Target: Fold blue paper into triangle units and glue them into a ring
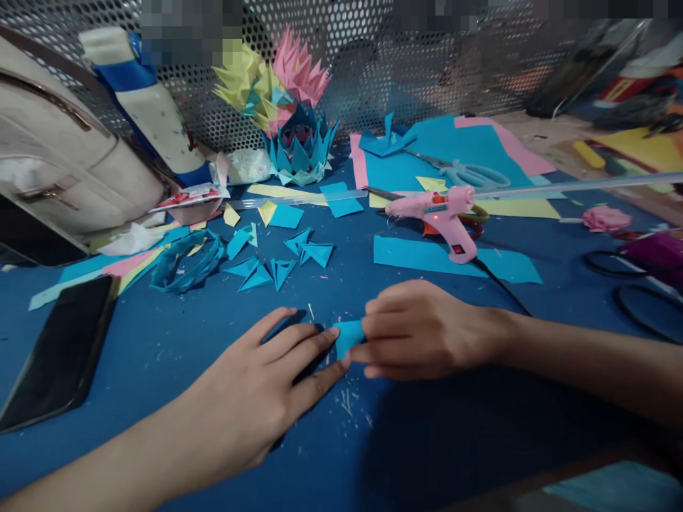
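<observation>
A small blue paper piece (348, 338) lies on the blue tabletop (320, 469) between my hands. My left hand (272, 377) has its fingers apart, with fingertips resting on the paper's left side and lower edge. At the right side, my right hand (416, 331) has its fingers curled together on the paper's edge, hiding part of it. Folded blue paper triangles (317, 252) lie just beyond my hands, beside a ring of folded blue paper (188, 262). A pink glue gun (435, 213) rests on a blue paper strip (395, 257).
A black phone (58, 348) lies at the left, near a white bag (69, 135) and a bottle (154, 107). Paper flowers (299, 146) stand by the perforated metal panel (368, 64). Scissors (474, 173) lie on coloured sheets. A glue-gun cord (504, 288) passes behind my right wrist.
</observation>
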A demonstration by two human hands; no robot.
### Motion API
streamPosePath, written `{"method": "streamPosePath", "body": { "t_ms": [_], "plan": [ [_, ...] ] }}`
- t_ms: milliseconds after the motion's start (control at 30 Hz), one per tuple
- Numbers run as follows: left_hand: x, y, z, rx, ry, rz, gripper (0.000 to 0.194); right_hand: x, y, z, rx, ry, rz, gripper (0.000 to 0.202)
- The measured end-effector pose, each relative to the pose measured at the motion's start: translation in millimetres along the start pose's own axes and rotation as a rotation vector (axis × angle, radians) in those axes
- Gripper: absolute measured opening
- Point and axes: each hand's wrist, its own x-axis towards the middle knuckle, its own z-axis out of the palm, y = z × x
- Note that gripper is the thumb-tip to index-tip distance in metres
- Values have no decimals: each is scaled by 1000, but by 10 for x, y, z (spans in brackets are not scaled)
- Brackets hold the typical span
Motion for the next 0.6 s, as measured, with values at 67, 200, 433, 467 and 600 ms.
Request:
{"method": "streamPosePath", "body": {
  "t_ms": [67, 200, 433, 467, 600],
  "plan": [
    [2, -4, 2, -1, -9, 5, 58, -2, 12, -25, 43, -47, -24, 26],
    [8, -7, 5, 0, -6, 22, 65, 8, 16, -30, 114, -107, 3, 26],
    [17, -26, 10, -20, -10, 34, 64, -1, 40, -43, 112, -131, -6, 22],
    [18, -36, 10, -25, -16, 35, 64, -4, 61, -58, 101, -133, -6, 22],
    [18, -79, 5, -48, -44, 43, 63, -18, 169, -131, 129, -174, 16, 22]
  ]
}}
